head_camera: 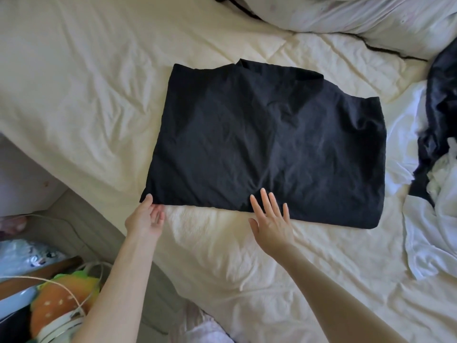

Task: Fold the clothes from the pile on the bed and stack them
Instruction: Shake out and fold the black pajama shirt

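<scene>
A head camera looks down on a bed (86,78) covered in a wrinkled cream sheet. A black garment (267,139) lies flat in the centre of the frame, folded into a rough rectangle, with a narrower neck-like part at its upper edge.

Two bare arms reach up from the bottom of the frame. The left hand (146,216) sits at the garment's lower left corner. Its palm is turned up and toward the centre, its fingers lie straight and relaxed, and its thumb tip touches the corner of the cloth. It grips nothing. The right hand (270,216) lies palm down at the garment's lower edge, a little right of the frame's middle. Its fingers are straight and spread, and their tips rest on the black cloth while the palm lies on the sheet just below it.

At the right edge of the frame is a pile (437,154) of crumpled black and white clothes, apart from the garment. A pale pillow (358,18) fills the upper right corner. At the lower left, beside the bed, lie a plush toy (61,300) in orange and green and some pale cords (81,305).
</scene>
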Tool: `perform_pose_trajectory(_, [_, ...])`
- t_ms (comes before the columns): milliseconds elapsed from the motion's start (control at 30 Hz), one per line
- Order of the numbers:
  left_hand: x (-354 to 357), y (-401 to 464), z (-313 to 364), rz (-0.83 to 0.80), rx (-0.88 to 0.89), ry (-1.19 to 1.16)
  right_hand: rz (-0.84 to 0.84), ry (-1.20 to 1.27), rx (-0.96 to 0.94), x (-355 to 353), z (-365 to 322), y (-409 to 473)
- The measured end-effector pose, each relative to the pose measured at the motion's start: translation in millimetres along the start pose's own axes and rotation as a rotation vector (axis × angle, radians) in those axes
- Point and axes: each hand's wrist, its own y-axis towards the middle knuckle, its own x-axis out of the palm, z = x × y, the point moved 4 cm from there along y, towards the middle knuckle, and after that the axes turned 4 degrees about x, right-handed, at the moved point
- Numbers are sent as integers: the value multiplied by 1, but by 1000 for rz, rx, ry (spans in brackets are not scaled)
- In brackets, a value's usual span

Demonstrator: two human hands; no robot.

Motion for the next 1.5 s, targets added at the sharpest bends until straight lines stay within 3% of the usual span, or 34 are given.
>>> perform_pose_trajectory(100, [3, -9, 6, 19, 106, -25, -15, 5, -12, 0, 2, 1])
perform_pose_trajectory(233, [12, -39, 10, 6, 385, 54, -89, 93, -40, -7, 1, 0])
perform_pose_trajectory(467, [78, -109, 14, -104, 864, 378, -189, 1366, 364, -53, 31, -11])
perform_pose_trajectory(533, [113, -136, -1, -198, 966, 444, -154, 1624, 375, -64, 54, -20])
perform_pose_trajectory(633, [169, -175, -33, -345, 1102, 504, -52, 1812, 377, -78, 94, -33])
perform_pose_trajectory(800, [242, -231, -128, -674, 1336, 817, 134, 1886, 448, -87, 178, -60])
perform_pose_trajectory(900, [250, -236, -198, -817, 1325, 1092, 175, 1838, 563, -78, 218, -74])
perform_pose_trajectory(1000, [248, -230, -241, -912, 1283, 1258, 100, 1781, 637, -65, 240, -78])
perform_pose_trajectory(1333, [237, -219, -256, -1112, 1185, 1311, 139, 1602, 635, -63, 257, -51])
perform_pose_trajectory(1400, [222, -215, -244, -1094, 1327, 1297, 173, 1457, 641, -65, 254, -43])
perform_pose_trajectory(1500, [195, -197, -218, -878, 1673, 1399, 178, 1271, 639, -64, 247, -33])
